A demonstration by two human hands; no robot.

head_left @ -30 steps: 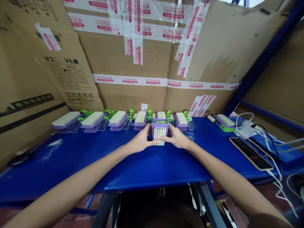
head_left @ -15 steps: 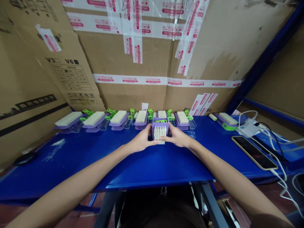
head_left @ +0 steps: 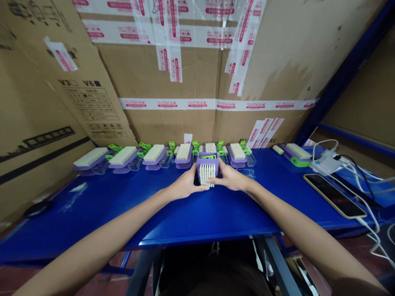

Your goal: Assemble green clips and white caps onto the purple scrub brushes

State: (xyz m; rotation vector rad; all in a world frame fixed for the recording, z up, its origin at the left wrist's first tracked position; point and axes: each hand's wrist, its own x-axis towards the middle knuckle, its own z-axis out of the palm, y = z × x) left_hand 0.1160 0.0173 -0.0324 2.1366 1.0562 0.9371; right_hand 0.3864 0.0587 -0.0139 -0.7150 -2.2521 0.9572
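Both my hands hold one purple brush with white bristles over the middle of the blue table. My left hand grips its left side with curled fingers, and my right hand grips its right side. The brush stands tilted with its bristles facing me. A green part shows at its top edge. Behind it, a row of several similar purple brushes with green pieces lies along the back of the table.
Taped cardboard boxes wall in the back and left. A phone lies at the right, with a white charger and cables beside it. Another brush lies at the right rear. A dark object sits at far left.
The hands and brush have sunk slightly toward the table; the camera has shifted a little. Nothing else has moved.
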